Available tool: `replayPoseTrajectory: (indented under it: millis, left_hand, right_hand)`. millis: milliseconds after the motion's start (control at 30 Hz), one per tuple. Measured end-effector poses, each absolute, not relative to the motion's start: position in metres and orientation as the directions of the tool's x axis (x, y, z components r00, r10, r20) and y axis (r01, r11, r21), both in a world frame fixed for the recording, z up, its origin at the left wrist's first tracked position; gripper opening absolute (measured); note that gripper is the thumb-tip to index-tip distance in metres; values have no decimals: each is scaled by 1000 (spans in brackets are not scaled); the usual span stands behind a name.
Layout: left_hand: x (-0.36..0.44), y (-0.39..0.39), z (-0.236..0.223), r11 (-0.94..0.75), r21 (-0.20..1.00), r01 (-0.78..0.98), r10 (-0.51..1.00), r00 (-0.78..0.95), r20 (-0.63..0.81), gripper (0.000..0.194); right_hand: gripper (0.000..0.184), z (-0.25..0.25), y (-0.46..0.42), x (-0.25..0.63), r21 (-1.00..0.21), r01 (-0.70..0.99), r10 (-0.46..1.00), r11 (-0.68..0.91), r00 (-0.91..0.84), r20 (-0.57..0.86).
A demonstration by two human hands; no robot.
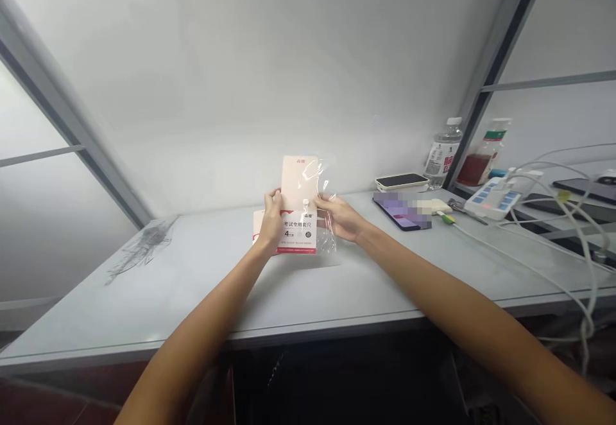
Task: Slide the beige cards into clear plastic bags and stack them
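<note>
A flat ruler-set packet (299, 239) is held up above the desk, its printed card pale pink and white with red trim. Clear shiny plastic wrap (330, 226) sticks out beyond the card's right side. My left hand (272, 218) is closed on the packet's left part, thumb up against the card. The right edge, with its plastic, is pinched between the fingers of my right hand (339, 216). Part of the card reaches out left of my left wrist. Whatever lies inside the packet cannot be made out.
On the white desk (192, 296) at right lie a phone (402, 212), a second phone in a pale case (402, 182), a white power strip (498, 197) and cables. A clear bottle (443, 154) and a red-filled bottle (485, 152) stand behind. A dark feathery drawing or mark (142, 248) shows at left.
</note>
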State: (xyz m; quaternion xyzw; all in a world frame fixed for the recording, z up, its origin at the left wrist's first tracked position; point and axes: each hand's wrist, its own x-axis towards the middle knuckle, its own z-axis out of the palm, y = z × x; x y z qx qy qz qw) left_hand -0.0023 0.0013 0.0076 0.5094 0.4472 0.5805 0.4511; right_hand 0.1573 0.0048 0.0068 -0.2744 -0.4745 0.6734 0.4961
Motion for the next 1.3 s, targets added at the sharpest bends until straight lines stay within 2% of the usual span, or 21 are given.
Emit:
replayPoseTrajectory:
  millis: [100,300,400,567,800,1033,1200,1300]
  left_hand:
    - [-1,6,3,-125,983,-131,992,10,128,38]
    - [-10,8,2,-112,993,35,969,225,102,35]
    - [-11,7,5,-95,995,43,977,194,85,34]
    - [-10,10,3,-147,989,-18,981,128,148,42]
    - [-10,5,10,-160,983,87,973,184,142,33]
    - [-12,6,22,-89,984,-157,951,279,131,57]
    - [-10,2,17,-134,991,-22,931,340,134,38]
    - [-7,-1,15,-158,987,31,930,341,138,36]
  right_hand:
    - [15,5,4,156,-926,-374,929,-49,-357,95]
    - [17,5,6,158,-972,-236,946,11,-311,87]
    - [16,7,6,161,-979,-200,957,28,-279,84]
    - [22,8,2,161,-982,-187,946,14,-315,74]
    - [26,6,2,162,-986,-161,932,39,-351,94]
    - [18,11,4,164,-962,-262,973,77,-192,130]
    - [22,10,1,163,-961,-241,952,138,-235,196]
    - [27,10,-1,163,-967,-181,937,180,-267,224]
